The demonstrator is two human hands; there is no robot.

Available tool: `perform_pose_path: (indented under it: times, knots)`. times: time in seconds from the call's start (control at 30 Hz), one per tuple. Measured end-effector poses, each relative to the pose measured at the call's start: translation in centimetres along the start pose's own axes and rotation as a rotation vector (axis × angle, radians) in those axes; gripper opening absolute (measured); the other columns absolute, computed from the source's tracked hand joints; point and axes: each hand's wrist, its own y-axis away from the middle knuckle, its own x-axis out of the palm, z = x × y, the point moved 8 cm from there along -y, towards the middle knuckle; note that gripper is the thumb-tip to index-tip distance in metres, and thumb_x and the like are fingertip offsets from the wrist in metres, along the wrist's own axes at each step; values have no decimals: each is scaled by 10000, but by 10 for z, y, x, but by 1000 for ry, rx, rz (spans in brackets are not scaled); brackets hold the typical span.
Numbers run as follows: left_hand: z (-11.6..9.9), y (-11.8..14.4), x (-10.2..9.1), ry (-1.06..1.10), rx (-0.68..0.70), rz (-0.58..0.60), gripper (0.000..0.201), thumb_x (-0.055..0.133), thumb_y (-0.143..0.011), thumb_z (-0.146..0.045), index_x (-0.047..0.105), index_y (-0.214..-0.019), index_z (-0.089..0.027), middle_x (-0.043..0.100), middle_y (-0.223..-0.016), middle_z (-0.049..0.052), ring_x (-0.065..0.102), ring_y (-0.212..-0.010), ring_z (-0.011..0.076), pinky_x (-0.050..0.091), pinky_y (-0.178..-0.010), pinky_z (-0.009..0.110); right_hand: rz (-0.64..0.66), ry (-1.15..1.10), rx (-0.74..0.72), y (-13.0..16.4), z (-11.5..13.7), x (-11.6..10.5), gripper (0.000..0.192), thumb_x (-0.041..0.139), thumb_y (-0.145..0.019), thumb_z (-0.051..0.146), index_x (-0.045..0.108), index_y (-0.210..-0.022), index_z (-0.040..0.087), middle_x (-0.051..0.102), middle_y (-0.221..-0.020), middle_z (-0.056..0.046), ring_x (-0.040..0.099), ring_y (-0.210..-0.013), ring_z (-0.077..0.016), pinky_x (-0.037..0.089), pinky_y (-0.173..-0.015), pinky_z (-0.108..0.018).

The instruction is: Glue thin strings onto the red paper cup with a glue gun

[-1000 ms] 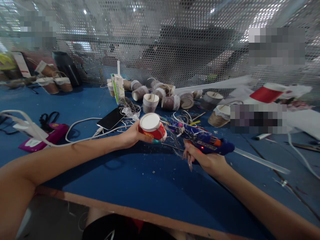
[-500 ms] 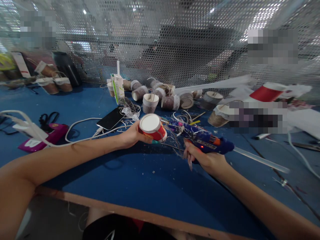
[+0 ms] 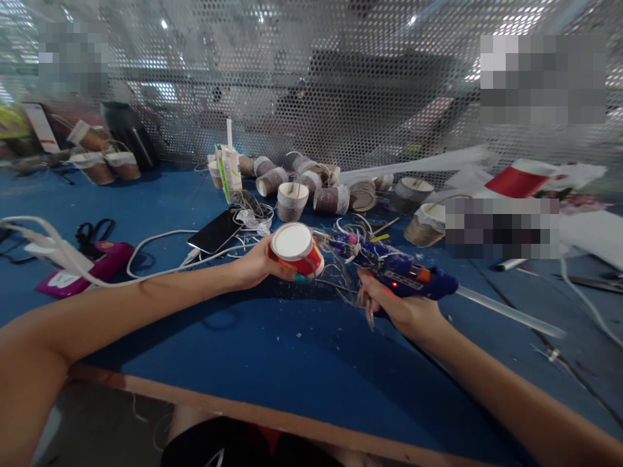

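Two hands work over a blue table (image 3: pixel 292 363): the left hand (image 3: pixel 256 263) grips a red paper cup (image 3: pixel 296 250) at centre, the right hand (image 3: pixel 403 311) clasps a glue gun (image 3: pixel 399 275) just right of it, apparently mid-gluing, nozzle needing steady aim.

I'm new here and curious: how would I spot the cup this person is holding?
On the blue table, look in front of the brown, twine-wrapped cups. The left hand holds a red paper cup sideways, its white bottom showing; it alone is bare red.
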Motion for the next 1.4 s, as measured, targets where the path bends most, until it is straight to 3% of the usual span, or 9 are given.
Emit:
perform_pose_path:
  times: [0.13, 0.3, 0.5, 0.77, 0.87, 1.0, 1.17, 1.27, 1.4]
  knots:
    - [3, 0, -3, 9, -31, -30, 819, 827, -396, -60, 599, -1171, -201, 695, -893, 12, 645, -944, 239, 486, -869, 340, -93, -74, 24, -5, -3, -4, 453, 568, -838, 489, 476, -465, 249, 550, -418, 3, 572, -405, -163, 523, -466, -299]
    - [8, 2, -9, 1, -88, -65, 565, 825, -412, -94, 659, -947, -171, 698, -851, 21, 664, -898, 248, 511, -848, 358, -300, 284, -55, -16, 2, -23, 242, 568, -774, 378, 433, -626, 242, 543, -599, -17, 544, -532, -173, 450, -536, -325]
    - [12, 2, -17, 43, -70, -89, 474, 801, -503, -147, 653, -953, -165, 712, -819, 30, 677, -874, 241, 509, -841, 369, 43, 847, 14, -33, -9, -21, 233, 607, -665, 310, 419, -770, 223, 525, -841, -64, 542, -617, -202, 377, -543, -328]
    - [11, 1, -16, 46, -61, -130, 612, 807, -488, -169, 624, -1072, -174, 725, -840, 42, 685, -893, 265, 502, -862, 403, 573, 587, -161, -20, -28, -32, 237, 620, -511, 58, 524, -637, 235, 590, -666, -18, 594, -597, -192, 490, -556, -317]
    - [10, 1, -15, 45, -65, -126, 747, 803, -485, -150, 581, -1197, -191, 729, -887, 48, 681, -953, 287, 501, -889, 426, 580, 547, -212, -13, -37, -56, 233, 757, -517, 151, 593, -651, 248, 607, -641, -20, 596, -554, -185, 495, -492, -304]
    - [10, 1, -13, 40, -65, -84, 740, 809, -500, -168, 583, -1205, -191, 731, -890, 53, 677, -990, 300, 497, -918, 447, 299, 579, -226, -20, -23, -80, 445, 846, -492, 513, 618, -784, 267, 623, -767, -76, 606, -643, -250, 509, -501, -371]
    - [11, 2, -10, 19, -86, -43, 567, 812, -480, -164, 654, -1025, -172, 735, -900, 52, 680, -958, 272, 492, -924, 419, 146, 315, -89, -20, 22, -30, 448, 528, -828, 637, 576, -999, 225, 643, -1036, -128, 620, -945, -295, 514, -850, -479]
    - [9, 2, -5, -7, -76, -13, 510, 817, -491, -175, 671, -979, -150, 733, -899, 70, 679, -920, 260, 489, -922, 412, 326, 82, -51, -9, 32, 22, 455, 533, -849, 604, 569, -1031, 189, 677, -1045, -124, 642, -958, -258, 519, -841, -416]
    - [9, 2, -4, 1, -64, -26, 619, 830, -475, -134, 643, -1065, -156, 728, -899, 63, 675, -872, 238, 491, -885, 395, 608, -190, 80, 5, 21, 57, 388, 545, -883, 543, 616, -845, 164, 653, -644, -20, 617, -575, -134, 486, -582, -267]
